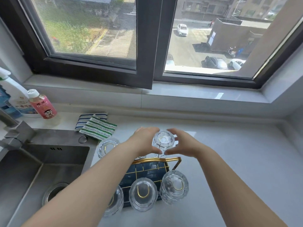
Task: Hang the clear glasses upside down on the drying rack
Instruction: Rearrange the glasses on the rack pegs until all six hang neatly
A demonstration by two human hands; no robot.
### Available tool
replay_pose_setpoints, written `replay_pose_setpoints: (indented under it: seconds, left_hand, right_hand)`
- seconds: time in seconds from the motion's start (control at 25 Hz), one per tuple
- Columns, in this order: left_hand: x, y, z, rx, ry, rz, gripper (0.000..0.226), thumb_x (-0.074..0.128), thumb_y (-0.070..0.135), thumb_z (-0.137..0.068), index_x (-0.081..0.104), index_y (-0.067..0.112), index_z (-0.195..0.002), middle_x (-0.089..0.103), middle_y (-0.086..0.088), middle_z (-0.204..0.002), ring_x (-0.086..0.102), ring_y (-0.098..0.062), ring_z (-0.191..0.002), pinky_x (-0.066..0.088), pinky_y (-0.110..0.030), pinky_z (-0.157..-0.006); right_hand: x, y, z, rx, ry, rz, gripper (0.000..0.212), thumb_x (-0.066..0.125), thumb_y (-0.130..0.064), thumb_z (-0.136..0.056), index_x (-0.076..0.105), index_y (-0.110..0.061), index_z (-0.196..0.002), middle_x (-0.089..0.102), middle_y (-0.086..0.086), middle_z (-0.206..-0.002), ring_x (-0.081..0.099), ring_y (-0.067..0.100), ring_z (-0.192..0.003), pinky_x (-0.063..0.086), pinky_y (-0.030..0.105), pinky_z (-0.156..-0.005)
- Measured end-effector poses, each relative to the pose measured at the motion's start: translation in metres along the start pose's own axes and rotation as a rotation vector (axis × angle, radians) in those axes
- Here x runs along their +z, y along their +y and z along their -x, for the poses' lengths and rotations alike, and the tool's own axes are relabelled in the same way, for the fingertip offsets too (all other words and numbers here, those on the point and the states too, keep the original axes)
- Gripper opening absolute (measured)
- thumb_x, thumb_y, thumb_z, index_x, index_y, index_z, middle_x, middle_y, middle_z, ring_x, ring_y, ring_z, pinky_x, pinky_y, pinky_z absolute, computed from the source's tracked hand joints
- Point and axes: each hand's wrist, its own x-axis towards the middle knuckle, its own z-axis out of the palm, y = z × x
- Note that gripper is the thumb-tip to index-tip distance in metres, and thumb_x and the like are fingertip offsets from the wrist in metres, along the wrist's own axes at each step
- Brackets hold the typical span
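Observation:
A drying rack point(170, 160) of gold wire over a dark tray stands on the counter in front of me. Several clear glasses hang upside down on its prongs: one at the far left point(107, 147), three along the near side point(113, 202) point(143, 193) point(174, 185). At the far side, a further clear glass point(163, 141) is upside down over a prong, with both hands cupped around it. My left hand point(146, 141) grips its left side and my right hand point(180, 143) its right side.
A steel sink point(32, 169) with a tap point(14, 133) lies to the left. Two striped cloths point(96, 126) rest behind the rack. Bottles point(41, 104) stand at the back left. A window sill point(180, 94) runs along the back, with bare counter point(237, 161) to the right.

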Motion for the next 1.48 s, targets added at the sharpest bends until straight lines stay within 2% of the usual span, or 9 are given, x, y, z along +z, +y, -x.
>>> replay_pose_setpoints:
  seconds: [0.16,0.32,0.44,0.52,0.6,0.68,1.12,1.36,1.48]
  left_hand:
    - [0.009,0.003,-0.013,-0.027,0.0,-0.042,0.086,0.076,0.033,-0.071,0.028,0.015,-0.14,0.039,-0.005,-0.147,0.035,-0.025,-0.134,0.028,-0.038,-0.11]
    - [0.006,0.004,-0.011,0.024,0.039,0.032,0.07,0.081,0.029,-0.063,0.046,0.019,-0.123,0.058,-0.003,-0.125,0.052,-0.022,-0.113,0.043,-0.036,-0.093]
    - [0.007,0.001,-0.01,0.025,0.036,0.005,0.068,0.082,0.031,-0.061,0.048,0.021,-0.118,0.059,-0.001,-0.12,0.052,-0.023,-0.11,0.043,-0.036,-0.091]
    - [0.01,-0.002,-0.009,0.023,0.038,-0.025,0.069,0.081,0.034,-0.061,0.046,0.021,-0.12,0.058,-0.001,-0.122,0.049,-0.023,-0.115,0.035,-0.038,-0.103]
    - [0.011,-0.003,-0.008,0.034,0.048,-0.056,0.07,0.079,0.037,-0.064,0.045,0.02,-0.122,0.057,0.0,-0.127,0.047,-0.021,-0.12,0.016,-0.038,-0.115]
    - [0.011,-0.003,-0.008,0.034,0.052,-0.071,0.07,0.078,0.039,-0.065,0.044,0.021,-0.123,0.057,0.001,-0.129,0.046,-0.019,-0.123,0.005,-0.038,-0.117]
    - [0.007,-0.005,-0.01,-0.001,0.013,-0.092,0.071,0.075,0.041,-0.069,0.04,0.023,-0.128,0.053,0.004,-0.134,0.044,-0.017,-0.127,0.0,-0.042,-0.118]
    - [0.003,-0.003,-0.005,-0.028,-0.032,-0.108,0.081,0.074,0.042,-0.07,0.031,0.023,-0.136,0.046,0.002,-0.141,0.038,-0.018,-0.133,-0.004,-0.044,-0.118]
    - [-0.008,-0.005,0.012,-0.038,-0.014,-0.068,0.072,0.064,0.042,-0.08,0.028,0.023,-0.139,0.045,0.003,-0.142,0.038,-0.017,-0.133,-0.003,-0.042,-0.119]
  right_hand:
    - [0.002,0.004,0.003,-0.041,0.068,-0.019,0.071,0.086,-0.019,-0.058,0.05,-0.02,-0.119,0.061,0.001,-0.119,0.057,0.013,-0.096,0.052,0.032,-0.086]
    - [0.0,0.006,0.008,-0.065,0.051,-0.048,0.072,0.088,-0.019,-0.054,0.051,-0.021,-0.115,0.06,-0.004,-0.112,0.058,0.012,-0.096,0.054,0.027,-0.081]
    - [0.001,0.004,0.01,-0.07,0.043,-0.042,0.071,0.087,-0.019,-0.055,0.051,-0.021,-0.115,0.059,-0.005,-0.11,0.057,0.013,-0.096,0.053,0.027,-0.081]
    - [0.001,0.004,0.01,-0.065,0.038,-0.034,0.07,0.087,-0.02,-0.056,0.05,-0.021,-0.116,0.06,-0.003,-0.114,0.057,0.015,-0.098,0.054,0.03,-0.084]
    - [0.002,0.004,0.01,-0.058,0.031,-0.037,0.072,0.087,-0.019,-0.056,0.05,-0.02,-0.117,0.059,-0.002,-0.118,0.057,0.016,-0.101,0.054,0.034,-0.087]
    - [0.002,0.004,0.009,-0.054,0.023,-0.041,0.073,0.087,-0.018,-0.056,0.049,-0.021,-0.118,0.058,-0.002,-0.119,0.056,0.016,-0.102,0.054,0.035,-0.088]
    - [0.002,0.006,0.004,-0.055,-0.016,-0.096,0.074,0.087,-0.013,-0.056,0.048,-0.021,-0.119,0.057,-0.003,-0.117,0.057,0.018,-0.105,0.053,0.035,-0.09]
    - [-0.004,0.008,0.009,-0.022,-0.067,-0.094,0.087,0.083,-0.007,-0.062,0.036,-0.02,-0.134,0.047,0.005,-0.135,0.05,0.02,-0.118,0.048,0.033,-0.095]
    - [-0.016,0.003,0.032,-0.076,0.13,-0.085,0.063,0.074,-0.006,-0.073,0.045,-0.02,-0.128,0.052,0.002,-0.126,0.052,0.018,-0.116,0.047,0.032,-0.097]
